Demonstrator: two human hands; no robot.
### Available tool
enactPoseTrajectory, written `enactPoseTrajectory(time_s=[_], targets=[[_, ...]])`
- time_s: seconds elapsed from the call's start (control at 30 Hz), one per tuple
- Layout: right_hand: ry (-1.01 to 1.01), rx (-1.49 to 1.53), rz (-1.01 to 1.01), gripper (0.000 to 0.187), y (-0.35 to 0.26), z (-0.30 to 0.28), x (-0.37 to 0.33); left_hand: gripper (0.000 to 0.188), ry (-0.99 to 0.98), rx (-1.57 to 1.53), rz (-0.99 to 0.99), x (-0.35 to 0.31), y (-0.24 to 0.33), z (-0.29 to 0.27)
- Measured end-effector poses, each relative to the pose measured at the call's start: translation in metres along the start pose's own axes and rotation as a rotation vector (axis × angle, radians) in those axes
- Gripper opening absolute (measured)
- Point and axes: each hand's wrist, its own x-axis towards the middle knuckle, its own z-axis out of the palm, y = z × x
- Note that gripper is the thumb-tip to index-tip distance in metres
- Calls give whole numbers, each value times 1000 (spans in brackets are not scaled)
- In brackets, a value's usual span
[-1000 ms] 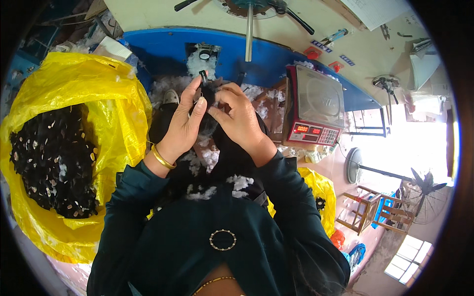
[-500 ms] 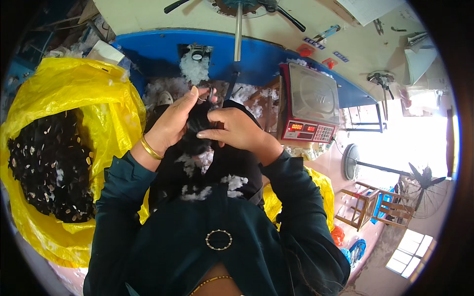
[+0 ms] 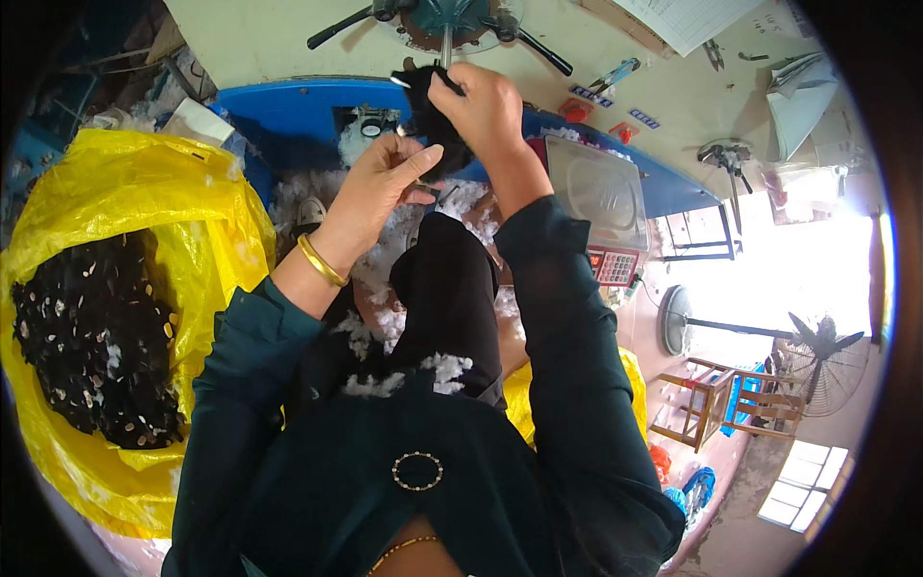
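Note:
A small black plush piece (image 3: pixel 433 108) with white bits at its upper left and left edge hangs before the blue edge of the bench. My right hand (image 3: pixel 479 108) grips its upper part, right beside the lower end of a slim metal tube (image 3: pixel 446 46). My left hand (image 3: pixel 383 188), with a gold bangle at the wrist, is at the plush piece's lower end. Its thumb lies against the black fabric and its fingers curl below; part of that grip is hidden. Tufts of white stuffing (image 3: pixel 447 373) lie on my lap.
A yellow sack (image 3: pixel 207 226) full of black pieces (image 3: pixel 96 351) stands at the left. To the right are a red scale (image 3: pixel 611 267) and a wooden stool (image 3: pixel 707 409). The bench top (image 3: pixel 260 43) holds pliers, papers and a tube mount with black handles. White fluff covers the floor.
Both hands have moved forward from above my lap, the right one farthest, carrying the black plush piece up to the metal tube. The scissor-like metal loops at my left fingers no longer show.

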Motion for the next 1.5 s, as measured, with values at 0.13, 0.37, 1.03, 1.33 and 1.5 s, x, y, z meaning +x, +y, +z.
enactPoseTrajectory(time_s=[0.13, 0.37, 1.03, 1.33, 1.5], targets=[[59, -54, -98, 26, 27, 18, 52, 32, 46, 130, 255, 21, 4, 5], [63, 41, -99, 28, 17, 14, 21, 34, 205, 886, 436, 4, 0, 10], [32, -23, 243, 31, -9, 15, 15, 27, 200, 724, 520, 11, -44, 7], [-79, -8, 320, 28, -16, 12, 35, 24, 128, 17, 276, 48, -2, 7], [-80, 9, 266, 29, -9, 9, 24, 28, -23, -127, 234, 30, -5, 9]])
